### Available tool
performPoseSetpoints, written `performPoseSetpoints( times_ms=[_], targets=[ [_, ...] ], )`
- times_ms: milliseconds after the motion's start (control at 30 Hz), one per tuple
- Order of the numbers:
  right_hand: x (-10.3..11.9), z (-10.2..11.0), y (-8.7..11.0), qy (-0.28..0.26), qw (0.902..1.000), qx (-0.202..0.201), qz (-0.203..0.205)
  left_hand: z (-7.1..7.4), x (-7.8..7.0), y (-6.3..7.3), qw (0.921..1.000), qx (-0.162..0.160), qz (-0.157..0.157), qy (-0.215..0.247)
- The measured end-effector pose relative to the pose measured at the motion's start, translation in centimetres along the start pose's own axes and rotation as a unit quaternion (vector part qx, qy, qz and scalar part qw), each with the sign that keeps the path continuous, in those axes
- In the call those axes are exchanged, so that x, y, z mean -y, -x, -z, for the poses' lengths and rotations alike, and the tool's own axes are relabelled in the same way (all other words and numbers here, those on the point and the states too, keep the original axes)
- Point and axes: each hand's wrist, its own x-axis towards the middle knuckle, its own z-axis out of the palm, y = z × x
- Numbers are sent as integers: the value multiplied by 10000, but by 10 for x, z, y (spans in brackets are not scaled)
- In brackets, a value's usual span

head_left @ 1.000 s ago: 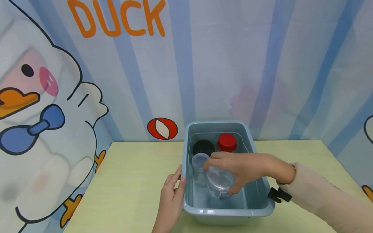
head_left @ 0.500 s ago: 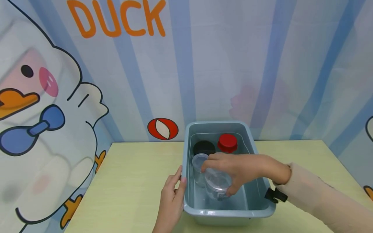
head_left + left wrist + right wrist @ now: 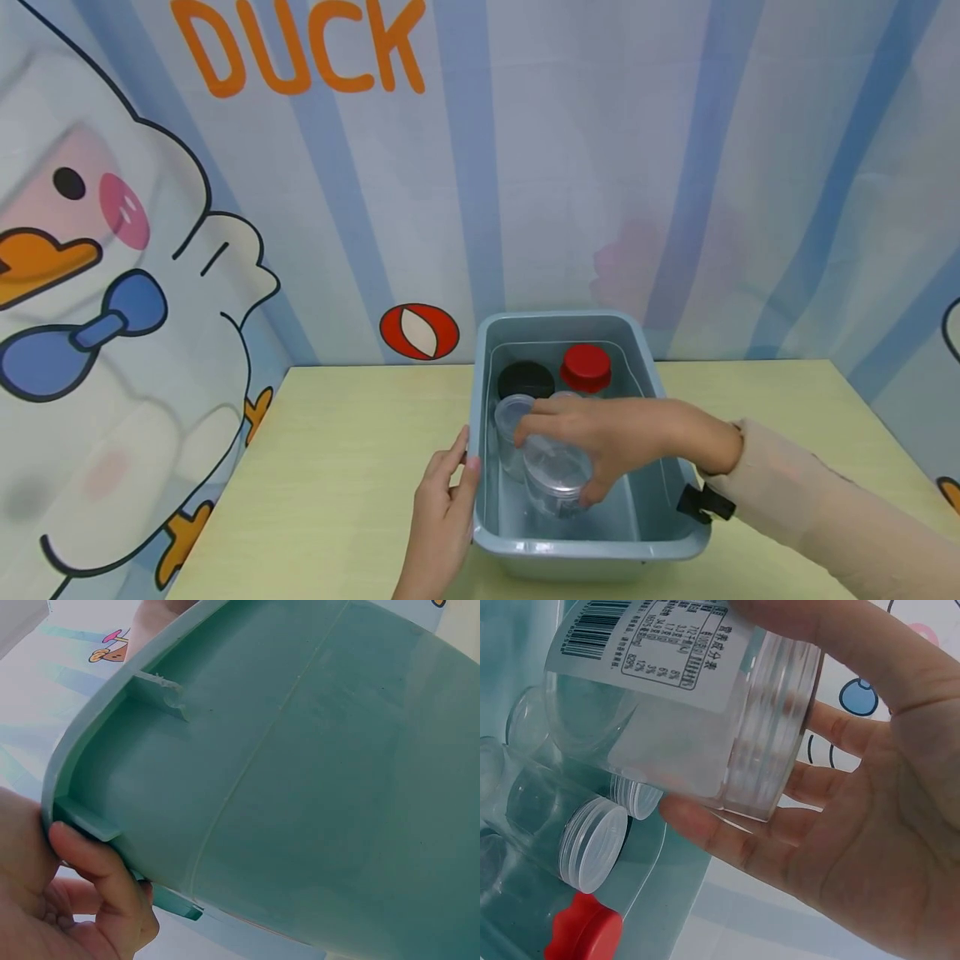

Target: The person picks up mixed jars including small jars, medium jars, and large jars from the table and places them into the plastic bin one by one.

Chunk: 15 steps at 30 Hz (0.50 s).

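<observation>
My right hand (image 3: 600, 429) grips a clear plastic jar (image 3: 558, 487) by its lid, inside a blue-green plastic bin (image 3: 592, 548). A printed label with a barcode shows on this jar (image 3: 667, 742) in the right wrist view. Beside it, to the left, is a slimmer clear jar (image 3: 513, 458) with a translucent lid. At the bin's left side, my left hand (image 3: 442, 508) holds the rim, with its fingers curled at the lip in the left wrist view. My right palm and fingers cover part of the gripped jar's lid.
Toward the back of the bin stand a black-lidded container (image 3: 525, 379) and a red-lidded one (image 3: 586, 367). Part of another clear lid (image 3: 564, 395) peeks out behind my right hand. The bin stands on a pale yellow table (image 3: 360, 467) before a printed cloth backdrop (image 3: 555, 167).
My right hand and the clear jar have shifted slightly left, closer to the slim jar. My left hand stays at the bin's rim.
</observation>
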Motion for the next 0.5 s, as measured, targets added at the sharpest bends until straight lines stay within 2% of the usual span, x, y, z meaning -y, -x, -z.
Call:
performPoseSetpoints(
  times_ms=[500],
  targets=[
    [-1,-2,-5,28,9999,74,-67,-1,1,0,9999,-10,-120,48]
  ],
)
